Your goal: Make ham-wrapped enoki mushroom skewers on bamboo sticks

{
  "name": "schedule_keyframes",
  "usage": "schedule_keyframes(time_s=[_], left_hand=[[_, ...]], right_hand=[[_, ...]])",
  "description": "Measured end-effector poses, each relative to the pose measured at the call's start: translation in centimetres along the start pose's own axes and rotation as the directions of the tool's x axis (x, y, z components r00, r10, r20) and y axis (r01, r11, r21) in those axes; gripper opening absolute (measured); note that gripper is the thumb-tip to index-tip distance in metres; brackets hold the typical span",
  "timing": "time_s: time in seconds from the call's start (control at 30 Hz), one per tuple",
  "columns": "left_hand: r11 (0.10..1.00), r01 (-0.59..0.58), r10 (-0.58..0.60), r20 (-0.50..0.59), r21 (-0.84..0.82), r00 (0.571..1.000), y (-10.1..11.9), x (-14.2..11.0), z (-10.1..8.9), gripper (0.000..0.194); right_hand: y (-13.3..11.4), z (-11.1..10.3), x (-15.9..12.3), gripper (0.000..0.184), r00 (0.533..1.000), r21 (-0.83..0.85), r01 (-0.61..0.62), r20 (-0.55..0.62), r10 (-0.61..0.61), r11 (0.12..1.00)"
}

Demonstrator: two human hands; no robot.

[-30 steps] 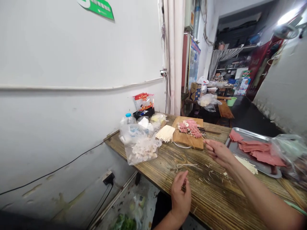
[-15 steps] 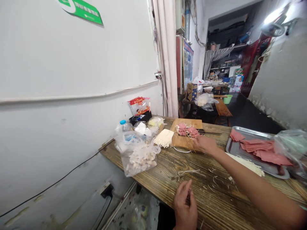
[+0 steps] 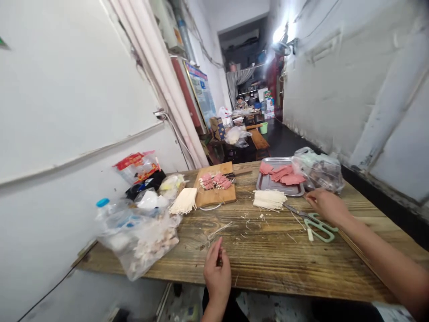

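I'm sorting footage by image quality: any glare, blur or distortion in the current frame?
Head view: strong glare around the lamp; the curtain leans, probably partly wide-angle distortion; the right hand looks slightly soft; the back room is dim, with little detail.

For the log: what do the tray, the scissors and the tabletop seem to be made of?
Tray: metal, probably steel, grey with a shiny rim.
Scissors: dark metal-looking blades; pale green handles, likely plastic.
Tabletop: apparently wood, brown with streaky grain; any varnish unclear.

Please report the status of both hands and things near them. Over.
Left hand half closed, nothing clearly held. Right hand beside tray of pink slices. Green-handled scissors lie close by.
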State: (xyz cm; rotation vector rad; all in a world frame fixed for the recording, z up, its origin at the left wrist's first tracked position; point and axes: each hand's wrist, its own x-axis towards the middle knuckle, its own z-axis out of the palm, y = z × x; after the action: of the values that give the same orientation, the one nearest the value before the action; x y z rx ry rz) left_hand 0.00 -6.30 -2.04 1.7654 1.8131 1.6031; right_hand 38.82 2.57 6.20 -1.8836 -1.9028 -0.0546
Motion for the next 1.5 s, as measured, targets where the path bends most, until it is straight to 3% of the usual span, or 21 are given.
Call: schedule_keyframes(time_s=[0.13, 0.27, 0.47, 0.7, 0.83, 0.93, 1.0, 1.07, 1.17, 1.27, 1.33, 1.43, 1.5], left_hand=[[1.000, -0.025, 0.025, 0.007, 0.008, 1.000, -0.5, 0.1, -0.1, 0.034], [1.000, -0.018, 0.018, 0.003, 0.005, 1.000, -0.6, 0.2, 0.0, 0.034], [1.000, -0.026, 0.026, -0.003, -0.007, 1.000, -0.5, 0.2, 0.1, 0.032], [0.999, -0.039, 0.039, 0.018, 0.015, 0.999, 0.0, 0.0, 0.1, 0.031], [0.999, -0.038, 0.038, 0.037, 0.006, 0.999, 0.4, 0.0, 0.0, 0.031], [1.000, -0.024, 0.024, 0.029, -0.001, 0.999, 0.7, 0.1, 0.1, 0.031], [1.000, -0.024, 0.024, 0.014, -0.004, 1.000, 0.9, 0.0, 0.1, 0.031], [1.000, -0.025, 0.025, -0.006, -0.005, 1.000, 1.1, 0.0, 0.2, 0.031], [1.000, -0.015, 0.015, -0.012, -0.012, 1.000, 1.3, 0.0, 0.4, 0.031], [1.000, -0.007, 0.007, -0.007, -0.015, 1.000, 1.4, 0.1, 0.4, 0.031], [1.000, -0.010, 0.009, -0.011, -0.012, 1.000, 1.4, 0.1, 0.4, 0.032], [1.000, -0.009, 0.009, -0.016, -0.025, 1.000, 1.4, 0.1, 0.3, 0.032], [0.999, -0.006, 0.006, -0.014, -0.037, 1.000, 1.4, 0.1, 0.3, 0.032]], right_hand=[[-2.0, 0.6, -0.5, 0.027, 0.994, -0.042, 0.094, 0.061, -0.091, 0.995], [-3.7, 1.9, 2.5, 0.028, 0.985, -0.096, 0.154, 0.089, -0.146, 0.983], [-2.2, 3.7, 8.5, 0.030, 0.986, -0.149, 0.162, 0.049, -0.157, 0.975], [-0.7, 5.3, 9.8, 0.023, 0.976, -0.171, 0.219, 0.053, -0.213, 0.961], [0.2, 5.4, 10.2, 0.022, 0.985, -0.174, 0.172, 0.058, -0.164, 0.970], [0.7, 4.6, 10.5, 0.032, 0.993, -0.172, 0.115, 0.045, -0.109, 0.978], [0.8, 3.7, 10.9, 0.040, 0.999, -0.060, 0.011, -0.036, -0.013, 0.998], [0.5, 2.7, 11.3, 0.041, 0.979, 0.173, -0.116, -0.144, 0.142, 0.978], [-1.0, 1.6, 11.4, 0.041, 0.972, 0.450, -0.111, -0.135, 0.190, 0.886], [-4.3, 1.4, 10.0, 0.035, 0.989, 0.771, -0.147, 0.136, 0.065, 0.620], [-7.2, 1.6, 8.4, 0.035, 0.939, 0.824, -0.225, 0.327, -0.110, 0.521], [-11.6, 2.0, 5.1, 0.040, 0.872, 0.795, -0.219, 0.419, -0.251, 0.566], [-13.8, 2.1, 2.6, 0.040, 0.888, 0.768, -0.067, 0.337, -0.313, 0.637]])
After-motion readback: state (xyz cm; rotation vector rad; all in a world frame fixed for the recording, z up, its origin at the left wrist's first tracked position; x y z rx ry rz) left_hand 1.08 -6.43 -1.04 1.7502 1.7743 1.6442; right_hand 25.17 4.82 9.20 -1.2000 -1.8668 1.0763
